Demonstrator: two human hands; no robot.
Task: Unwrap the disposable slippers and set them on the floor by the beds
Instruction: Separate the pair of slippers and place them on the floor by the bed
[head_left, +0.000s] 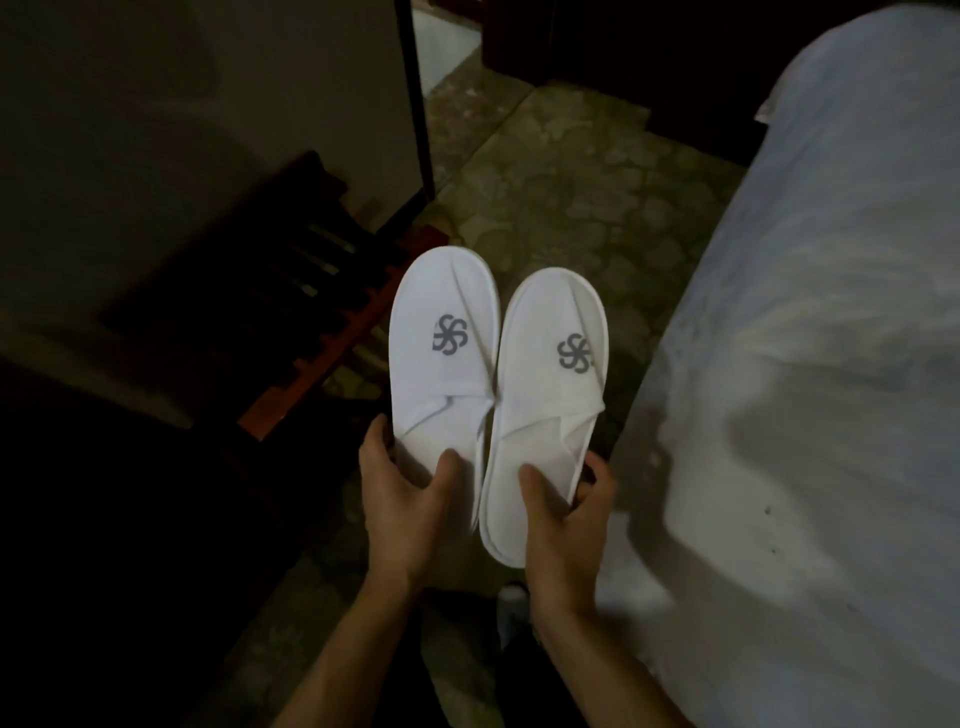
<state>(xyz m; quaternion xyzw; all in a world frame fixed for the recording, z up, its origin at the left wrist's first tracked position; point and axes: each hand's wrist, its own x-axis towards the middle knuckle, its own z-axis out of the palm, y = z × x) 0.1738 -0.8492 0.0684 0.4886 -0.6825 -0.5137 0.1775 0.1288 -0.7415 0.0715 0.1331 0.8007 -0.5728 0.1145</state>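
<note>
Two white disposable slippers with grey swirl logos are held side by side above the floor, toes pointing away from me. My left hand (408, 499) grips the heel of the left slipper (444, 358), thumb on the insole. My right hand (563, 512) grips the heel of the right slipper (548, 395) the same way. The two slippers touch along their inner edges. No wrapper is visible on them. The bed (810, 364) with white linen lies to the right of the slippers.
Patterned greenish carpet (561, 208) runs ahead between the bed and a dark wooden slatted rack (291, 322) on the left. A pale wall and a dark door frame (415, 93) stand beyond the rack. My foot (511, 608) shows below my hands.
</note>
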